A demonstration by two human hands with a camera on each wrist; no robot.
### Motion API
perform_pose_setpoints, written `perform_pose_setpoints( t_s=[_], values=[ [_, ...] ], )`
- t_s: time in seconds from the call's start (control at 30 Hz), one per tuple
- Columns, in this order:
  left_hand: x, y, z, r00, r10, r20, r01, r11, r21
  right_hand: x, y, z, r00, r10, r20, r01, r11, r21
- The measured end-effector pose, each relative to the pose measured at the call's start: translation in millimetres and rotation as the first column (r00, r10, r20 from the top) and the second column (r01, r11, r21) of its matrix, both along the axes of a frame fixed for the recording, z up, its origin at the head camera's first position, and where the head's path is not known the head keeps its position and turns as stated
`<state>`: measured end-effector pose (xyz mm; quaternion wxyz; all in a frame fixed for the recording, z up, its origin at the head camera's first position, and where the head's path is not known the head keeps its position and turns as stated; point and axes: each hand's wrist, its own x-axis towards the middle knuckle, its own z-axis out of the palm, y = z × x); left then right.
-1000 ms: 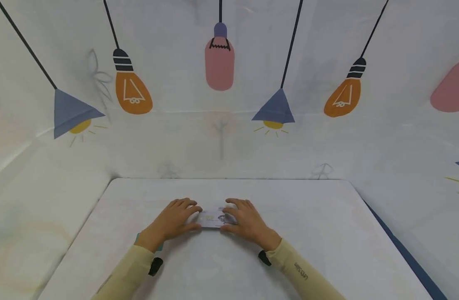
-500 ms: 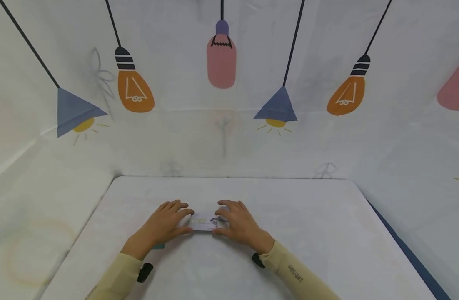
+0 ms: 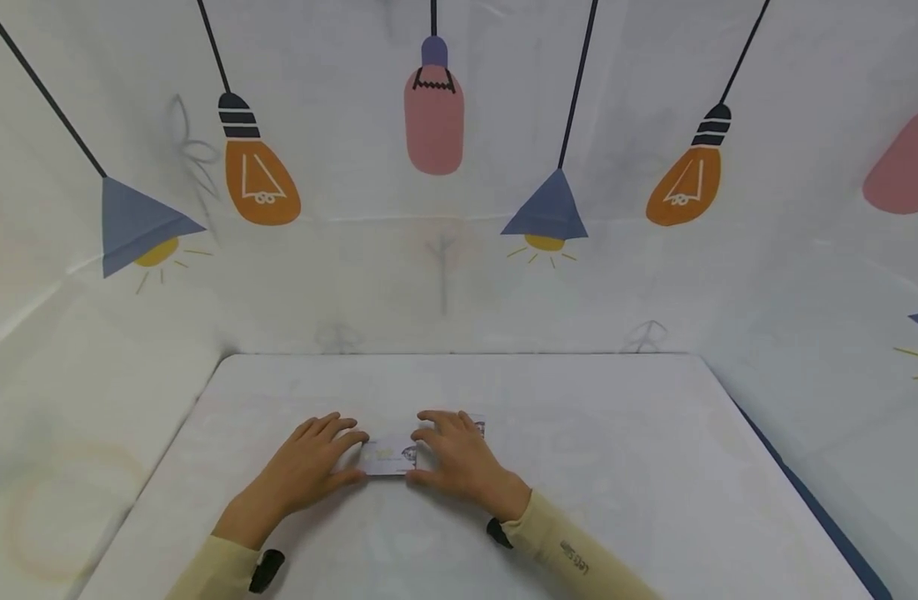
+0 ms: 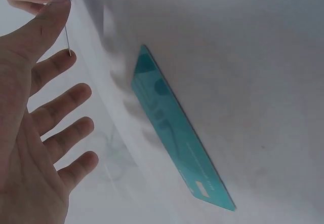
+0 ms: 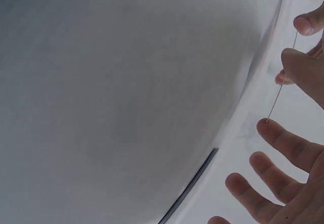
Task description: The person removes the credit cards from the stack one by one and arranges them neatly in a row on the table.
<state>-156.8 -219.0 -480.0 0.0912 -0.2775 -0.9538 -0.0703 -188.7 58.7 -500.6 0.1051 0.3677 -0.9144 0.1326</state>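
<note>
A white card (image 3: 384, 457) with yellow print and a dark drawing is held between both hands, just above the table. My left hand (image 3: 305, 467) pinches its left end, thumb at the near corner and index finger at the far one. My right hand (image 3: 462, 467) grips the right end the same way. In the right wrist view the card shows as a thin line (image 5: 276, 100) between thumb and index fingertip. A teal card (image 4: 169, 127) lies on the table below my left hand. Another white card (image 3: 480, 422) shows partly beyond my right hand, the rest hidden.
The white table (image 3: 616, 467) has rounded far corners and meets a pale wall sheet (image 3: 369, 283) printed with lamps and bulbs. A dark thin strip (image 5: 190, 186) lies low in the right wrist view.
Both hands have moved left and nearer the body with the white card between them. The other white card has come into fuller view, while the teal card has gone behind the left arm.
</note>
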Motion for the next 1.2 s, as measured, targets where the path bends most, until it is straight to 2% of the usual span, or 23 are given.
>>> perform_pose_setpoints(
  t_s=[0.27,0.77,0.97,1.2],
  values=[
    [10.4,-13.4,-3.7,1.0,0.029,-0.002,-0.029,1.0,0.009,6.3,-19.2,-0.9,0.998,-0.036,0.048,0.033,0.997,0.07],
    [27.0,-26.0,-8.4,0.997,0.061,0.04,-0.063,0.997,0.036,17.4,-39.6,-2.1,0.998,-0.045,0.054,0.036,0.986,0.162],
    [29.6,-28.9,-10.2,0.996,0.072,0.061,-0.075,0.996,0.052,19.5,-44.0,-1.2,0.997,-0.051,0.057,0.04,0.983,0.18],
    [30.1,-32.6,-14.0,0.996,0.071,0.052,-0.073,0.996,0.047,19.8,-46.1,-0.5,0.997,-0.055,0.058,0.043,0.979,0.197]
  ],
)
